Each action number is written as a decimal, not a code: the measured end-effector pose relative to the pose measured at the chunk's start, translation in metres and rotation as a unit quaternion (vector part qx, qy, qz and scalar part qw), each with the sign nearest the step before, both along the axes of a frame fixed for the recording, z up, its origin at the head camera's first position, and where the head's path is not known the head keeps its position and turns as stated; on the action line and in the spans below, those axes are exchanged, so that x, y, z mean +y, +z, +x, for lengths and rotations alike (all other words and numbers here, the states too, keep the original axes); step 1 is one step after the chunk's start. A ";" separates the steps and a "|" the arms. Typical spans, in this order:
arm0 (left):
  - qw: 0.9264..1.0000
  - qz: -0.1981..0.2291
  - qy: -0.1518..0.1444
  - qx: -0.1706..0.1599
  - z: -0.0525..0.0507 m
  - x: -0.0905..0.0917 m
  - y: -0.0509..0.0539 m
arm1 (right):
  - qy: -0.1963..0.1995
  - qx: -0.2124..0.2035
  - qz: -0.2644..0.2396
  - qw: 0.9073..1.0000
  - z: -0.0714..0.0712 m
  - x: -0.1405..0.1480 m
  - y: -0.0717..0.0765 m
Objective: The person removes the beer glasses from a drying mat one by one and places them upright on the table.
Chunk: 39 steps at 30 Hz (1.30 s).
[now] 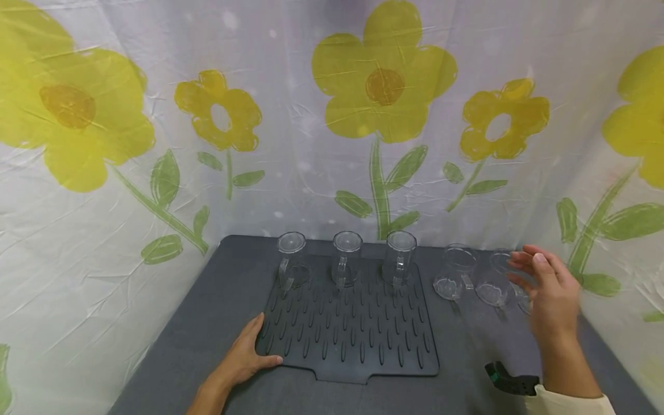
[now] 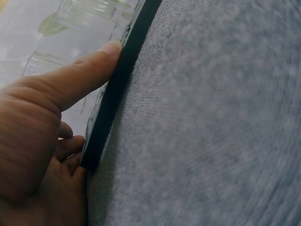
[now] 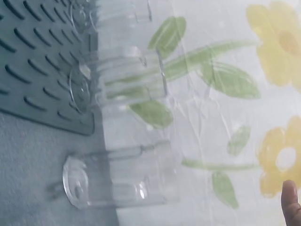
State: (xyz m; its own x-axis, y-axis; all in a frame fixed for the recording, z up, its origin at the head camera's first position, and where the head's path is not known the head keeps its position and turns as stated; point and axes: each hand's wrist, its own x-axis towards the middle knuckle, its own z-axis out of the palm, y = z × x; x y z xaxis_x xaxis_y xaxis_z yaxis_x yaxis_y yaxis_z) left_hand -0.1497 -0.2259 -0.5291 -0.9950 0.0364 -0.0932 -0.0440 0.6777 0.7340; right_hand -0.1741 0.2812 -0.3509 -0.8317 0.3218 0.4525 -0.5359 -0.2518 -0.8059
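My left hand [image 1: 241, 354] is at the near left corner of a black ridged mat [image 1: 353, 369], thumb on the front edge and fingers along the left side. The left wrist view shows the thumb touching the rim of the mat [image 2: 115, 94]. Three clear glass mugs [image 1: 346, 259] stand in a row along the mat's back, seemingly upside down, handles toward me. My right hand [image 1: 552, 297] is raised beside the glass mugs [image 1: 448, 282] right of the mat, fingers slightly bent; whether it touches the rightmost one, partly hidden, I cannot tell. One mug [image 3: 120, 181] beside the mat shows in the right wrist view.
A dark grey table [image 1: 171, 357] lies beneath everything. Behind it and at both sides hangs a pale curtain [image 1: 290, 173] printed with yellow flowers. A black strap-like piece [image 1: 510, 380] sticks out by the right sleeve [image 1: 568, 402].
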 end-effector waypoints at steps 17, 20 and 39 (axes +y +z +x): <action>1.000 -0.007 -0.003 0.001 -0.001 0.000 0.004 | -0.003 -0.063 0.115 0.991 -0.022 -0.043 -0.023; 1.000 -0.010 -0.003 -0.002 -0.001 0.000 0.004 | 0.005 -0.075 0.125 0.989 -0.028 -0.050 -0.030; 1.000 -0.009 -0.001 0.001 0.000 0.001 0.001 | 0.010 -0.168 0.145 0.975 -0.064 -0.089 -0.081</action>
